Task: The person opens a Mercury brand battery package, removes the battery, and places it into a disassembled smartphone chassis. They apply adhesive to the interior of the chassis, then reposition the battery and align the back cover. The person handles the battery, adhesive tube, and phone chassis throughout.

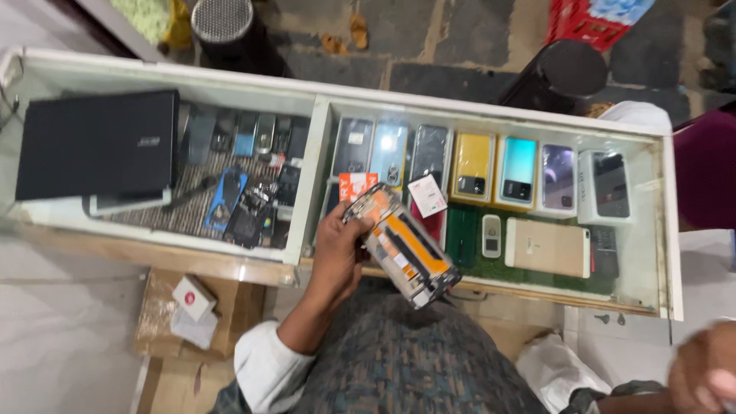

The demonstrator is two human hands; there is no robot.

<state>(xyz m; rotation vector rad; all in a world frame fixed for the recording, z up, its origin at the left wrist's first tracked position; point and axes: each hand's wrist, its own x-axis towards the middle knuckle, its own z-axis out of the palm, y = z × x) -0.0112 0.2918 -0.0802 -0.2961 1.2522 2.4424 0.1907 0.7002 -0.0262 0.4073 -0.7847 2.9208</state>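
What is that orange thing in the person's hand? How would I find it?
Look at the long glass display counter full of phones. At its near edge, over the right half, the left hand grips an opened phone, tilted. Unlike the neat phones under the glass, it shows bare insides with a bright orange strip down the middle.

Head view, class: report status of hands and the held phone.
Left hand grips opened phone frame over glass display counter. Right hand at frame edge, blurred, grip unclear. Nothing blocking.

a phone shop: glass display counter [491, 107] filled with phones [518, 170].
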